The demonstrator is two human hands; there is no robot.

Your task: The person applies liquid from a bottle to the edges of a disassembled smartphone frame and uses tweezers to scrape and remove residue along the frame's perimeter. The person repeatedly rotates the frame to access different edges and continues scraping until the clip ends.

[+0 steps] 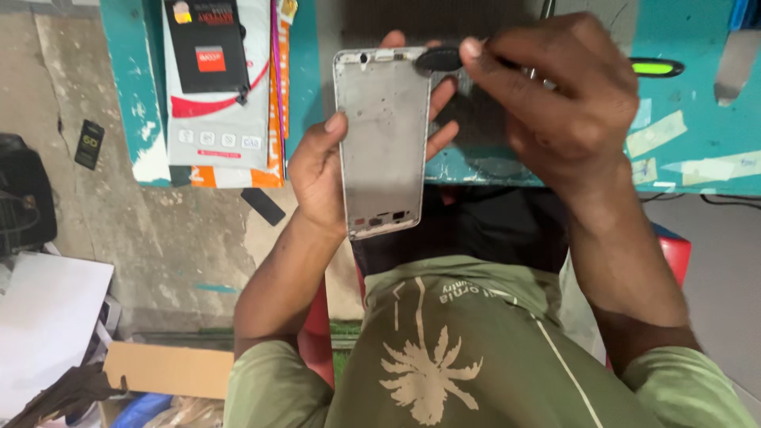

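So from where I'm standing, both forearms come up from the lap and meet just off the near edge of the teal tabletop. The left hand is cupped behind a stripped phone frame, thumb hooked over its left side and the fingertips poking out past the top and right edges. It's clamped on it, no question. The frame stands nearly upright in the view, its dusty grey inside facing up, hanging half over the table's near edge and half over the person's lap.

The right hand is bent at the wrist and curled over, fingers pinched together on a small black oval piece right at the frame's top right corner. The piece is touching or sitting just over that corner, hard to tell which.

Other stuff: a stack of flat phone-part packets at the tabletop's left end, a black tool with a yellow-green grip toward the far right, bits of tape stuck near the right edge. A small dark card lies on the concrete floor to the left.
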